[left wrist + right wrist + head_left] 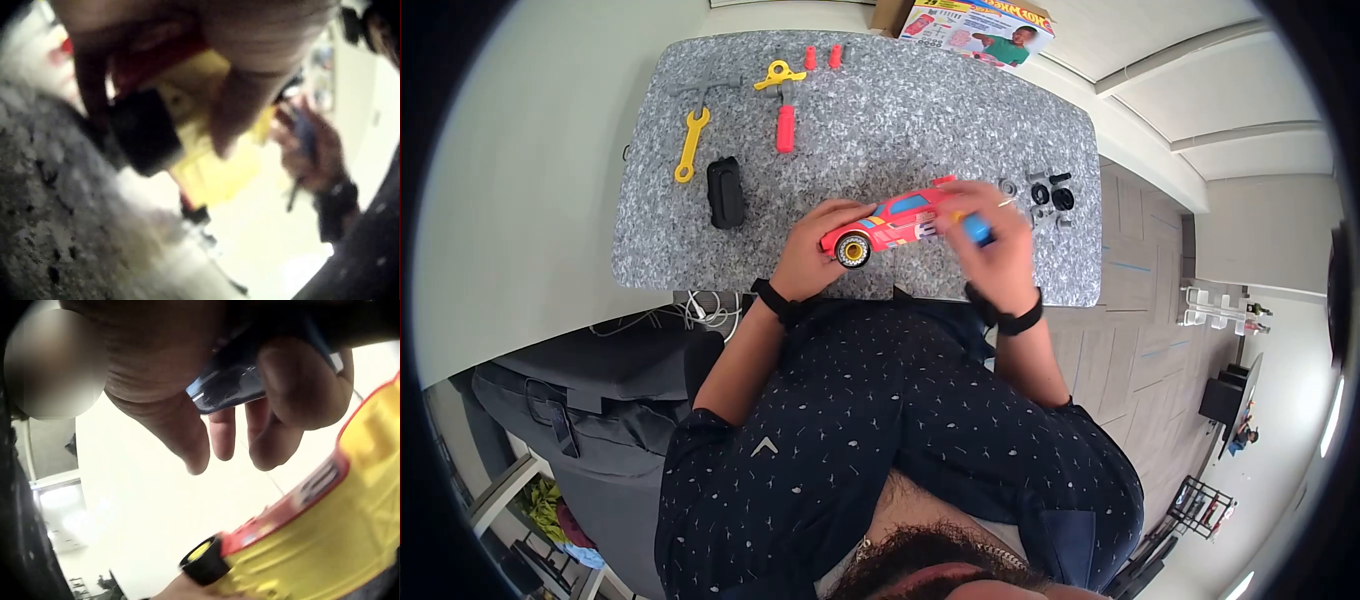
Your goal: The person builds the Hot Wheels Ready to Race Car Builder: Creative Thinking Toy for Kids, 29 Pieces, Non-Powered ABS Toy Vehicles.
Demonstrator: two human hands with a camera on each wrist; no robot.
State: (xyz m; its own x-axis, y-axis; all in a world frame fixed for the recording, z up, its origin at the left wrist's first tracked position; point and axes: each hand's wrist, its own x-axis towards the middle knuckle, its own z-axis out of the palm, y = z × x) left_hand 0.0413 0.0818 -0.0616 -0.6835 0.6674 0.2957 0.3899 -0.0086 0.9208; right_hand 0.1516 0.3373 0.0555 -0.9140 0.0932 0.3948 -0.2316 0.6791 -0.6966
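A red toy car (897,222) with blue windows and a black wheel (853,250) is held over the near part of the table. My left hand (808,252) grips its left end, thumb on top. The car's yellow underside (325,550) shows in the right wrist view, with one wheel (206,560) at its end. My right hand (998,250) is at the car's other end in the head view and holds a blue-handled tool (977,230). In the right wrist view, the blue handle (231,387) lies among the fingers; its working end is hidden.
On the grey speckled table (880,110), a yellow wrench (691,146), a red-handled hammer (786,122) and a black oblong piece (725,192) lie to the left. Several small parts and black tires (1062,199) lie right. A toy box (980,30) stands behind the far edge.
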